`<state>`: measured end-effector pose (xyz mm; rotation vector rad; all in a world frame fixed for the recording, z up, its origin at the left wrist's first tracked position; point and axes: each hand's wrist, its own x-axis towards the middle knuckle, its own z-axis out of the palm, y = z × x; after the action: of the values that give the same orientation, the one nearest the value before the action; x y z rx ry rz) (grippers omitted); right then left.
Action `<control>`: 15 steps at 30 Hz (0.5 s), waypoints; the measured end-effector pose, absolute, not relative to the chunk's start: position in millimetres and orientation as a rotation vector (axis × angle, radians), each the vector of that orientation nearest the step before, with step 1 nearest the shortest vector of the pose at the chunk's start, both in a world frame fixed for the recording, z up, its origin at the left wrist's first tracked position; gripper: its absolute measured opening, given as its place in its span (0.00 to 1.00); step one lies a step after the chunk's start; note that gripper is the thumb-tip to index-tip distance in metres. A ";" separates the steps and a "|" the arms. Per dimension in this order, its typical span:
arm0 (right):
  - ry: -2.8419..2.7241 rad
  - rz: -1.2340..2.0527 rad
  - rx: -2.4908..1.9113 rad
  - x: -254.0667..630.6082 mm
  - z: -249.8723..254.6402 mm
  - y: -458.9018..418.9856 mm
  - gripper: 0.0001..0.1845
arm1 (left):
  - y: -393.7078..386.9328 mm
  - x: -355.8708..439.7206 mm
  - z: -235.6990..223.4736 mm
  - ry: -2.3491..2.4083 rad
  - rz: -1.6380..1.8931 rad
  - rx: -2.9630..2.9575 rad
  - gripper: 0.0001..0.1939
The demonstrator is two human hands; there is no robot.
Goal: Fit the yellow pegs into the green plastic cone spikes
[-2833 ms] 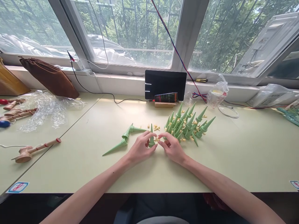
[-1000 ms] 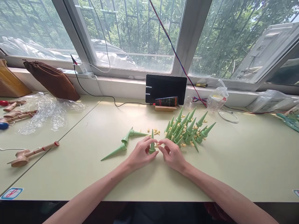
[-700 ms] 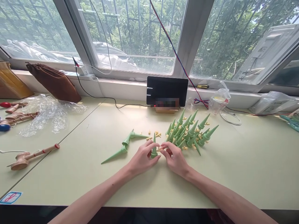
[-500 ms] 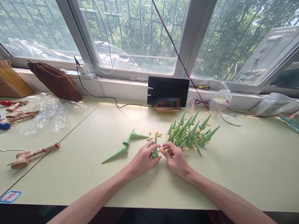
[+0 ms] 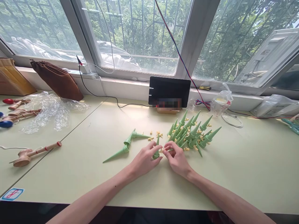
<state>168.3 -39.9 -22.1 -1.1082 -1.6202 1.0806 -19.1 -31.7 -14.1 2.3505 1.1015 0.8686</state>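
Reading the sticker [image 5: 12, 194] fails; left hand [image 5: 144, 160] holds a green spike [image 5: 157, 154].

Dark screen [image 5: 169, 88] at the back of the surface [image 5: 70, 174]

Left of it, a brown pouch [image 5: 56, 80] leans by crumpled clear plastic [image 5: 50, 109]; a kendama [image 5: 30, 154] lies nearer the front. Right of it, a bagged cup [image 5: 219, 105] stands beside a coiled white cable [image 5: 236, 127].

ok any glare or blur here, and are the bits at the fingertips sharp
Head view: hazy glare in the windows, white glints at left on the black tablet, a pixelated patch above the cardboard stand; head view again: the yellow fitting in the right hand is small and soft, the green spike in the left hand clearer.
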 end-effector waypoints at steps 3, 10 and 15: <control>-1.603 1.103 -1.122 168.2 -21.1 -39.9 0.10 | -32.4 -18.8 -13.7 1.107 0.859 2.377 0.13; -1.573 1.147 -1.137 168.3 -20.7 -39.6 0.12 | -33.4 -18.3 -14.5 1.119 0.866 2.439 0.13; -1.560 1.162 -1.139 168.7 -21.7 -39.2 0.12 | -33.4 -17.9 -14.3 1.128 0.856 2.469 0.12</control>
<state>168.7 -39.2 -21.7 -1.1390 -1.5600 1.1619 -17.9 -33.4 -14.3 2.4692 1.1277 0.8563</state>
